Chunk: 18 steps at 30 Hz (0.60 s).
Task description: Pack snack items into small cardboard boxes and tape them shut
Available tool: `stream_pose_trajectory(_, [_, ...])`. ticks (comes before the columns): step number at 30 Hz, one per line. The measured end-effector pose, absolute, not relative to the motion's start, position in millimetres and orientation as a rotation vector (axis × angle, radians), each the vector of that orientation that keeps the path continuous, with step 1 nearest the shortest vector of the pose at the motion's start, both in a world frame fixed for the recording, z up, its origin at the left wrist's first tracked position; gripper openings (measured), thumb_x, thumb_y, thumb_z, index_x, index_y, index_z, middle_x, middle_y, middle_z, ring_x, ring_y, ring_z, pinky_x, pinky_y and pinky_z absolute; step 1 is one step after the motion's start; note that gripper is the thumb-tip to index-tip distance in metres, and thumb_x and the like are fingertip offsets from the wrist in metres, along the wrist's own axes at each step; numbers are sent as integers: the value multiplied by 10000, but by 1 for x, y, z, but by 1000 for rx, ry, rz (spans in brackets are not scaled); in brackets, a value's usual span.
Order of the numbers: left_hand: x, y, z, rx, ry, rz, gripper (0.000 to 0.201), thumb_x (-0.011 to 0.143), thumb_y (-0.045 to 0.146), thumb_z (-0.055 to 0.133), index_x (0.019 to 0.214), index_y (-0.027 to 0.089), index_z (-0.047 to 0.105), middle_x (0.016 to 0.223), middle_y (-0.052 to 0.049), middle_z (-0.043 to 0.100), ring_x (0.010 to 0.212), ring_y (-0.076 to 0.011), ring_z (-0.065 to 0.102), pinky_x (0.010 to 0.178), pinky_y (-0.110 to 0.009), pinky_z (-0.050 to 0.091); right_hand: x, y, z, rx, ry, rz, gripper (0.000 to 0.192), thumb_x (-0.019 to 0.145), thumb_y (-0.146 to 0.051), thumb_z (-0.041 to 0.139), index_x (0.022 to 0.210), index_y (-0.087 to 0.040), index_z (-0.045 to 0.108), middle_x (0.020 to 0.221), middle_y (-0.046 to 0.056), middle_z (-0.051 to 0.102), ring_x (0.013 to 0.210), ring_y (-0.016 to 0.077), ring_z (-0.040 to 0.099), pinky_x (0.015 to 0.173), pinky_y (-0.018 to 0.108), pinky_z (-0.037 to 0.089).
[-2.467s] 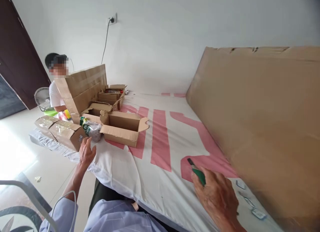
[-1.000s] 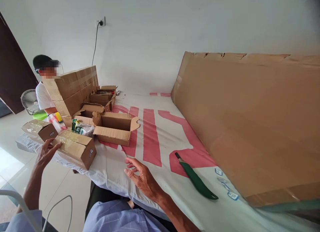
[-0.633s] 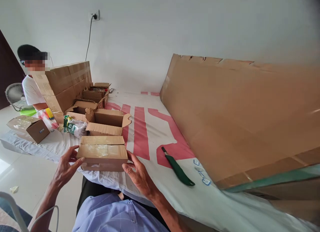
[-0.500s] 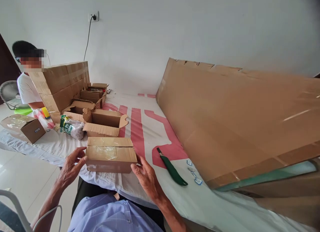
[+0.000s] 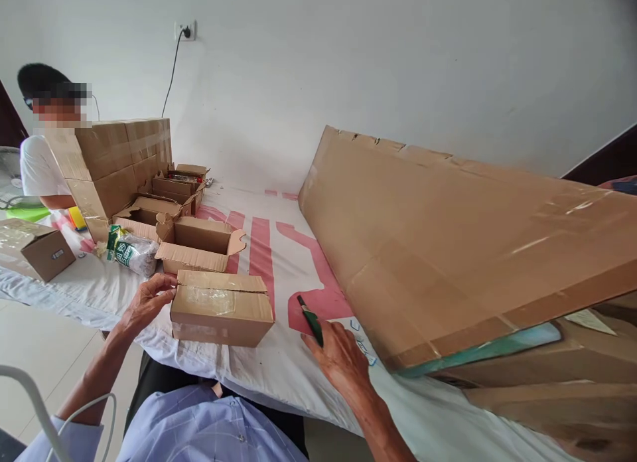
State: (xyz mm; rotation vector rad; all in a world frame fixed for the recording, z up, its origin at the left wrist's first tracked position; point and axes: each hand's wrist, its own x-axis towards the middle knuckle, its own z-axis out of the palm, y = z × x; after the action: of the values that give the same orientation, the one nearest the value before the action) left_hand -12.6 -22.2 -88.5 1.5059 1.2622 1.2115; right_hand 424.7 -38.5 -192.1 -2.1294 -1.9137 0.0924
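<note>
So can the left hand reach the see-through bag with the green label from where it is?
Probably yes. The left hand rests at the left end of the taped brown cardboard box, and the clear plastic bag with the green label lies just beyond it on the white cloth. Nothing stands between them.

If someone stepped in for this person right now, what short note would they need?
Left hand: fingers on the left end of the taped cardboard box, steadying it on the white-and-red sheet.
Right hand: closed over the green utility knife, blade end pointing away, just right of the box.
Done: box sits in front of the person, knife in hand.
Left: tape on the box top looks uncut.
</note>
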Motion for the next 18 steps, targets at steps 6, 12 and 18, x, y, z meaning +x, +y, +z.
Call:
stream_pose_trajectory(6, [-14,-18,-85,1513,1141,1165,328,806,417,848,1054,203,848,1356,-127,749,1309,-340,661,1120,-439,527,431,-37,-195,-2396,-1951,121,388,1059,-297,514,1361,-134,695,1284,199,708,1227,362,689,943,440,546])
stream_pose_trajectory(12, [-9,-15,-82,1472,1121,1108,319,770,347,815,1060,220,859,1514,-115,691,1464,-387,577,1206,-463,479,429,-29,-201,-2172,-1706,123,413,1015,-248,405,1245,-97,712,1154,235,722,1096,371,722,878,449,555])
stream_pose_trajectory(18, [-8,-7,-93,1478,1151,1169,305,734,409,869,947,194,834,1428,-147,734,1341,-391,667,1097,-475,560,405,-30,-140,-1561,-1478,501,498,1027,-587,460,1144,-186,731,805,67,679,748,259,637,665,354,528])
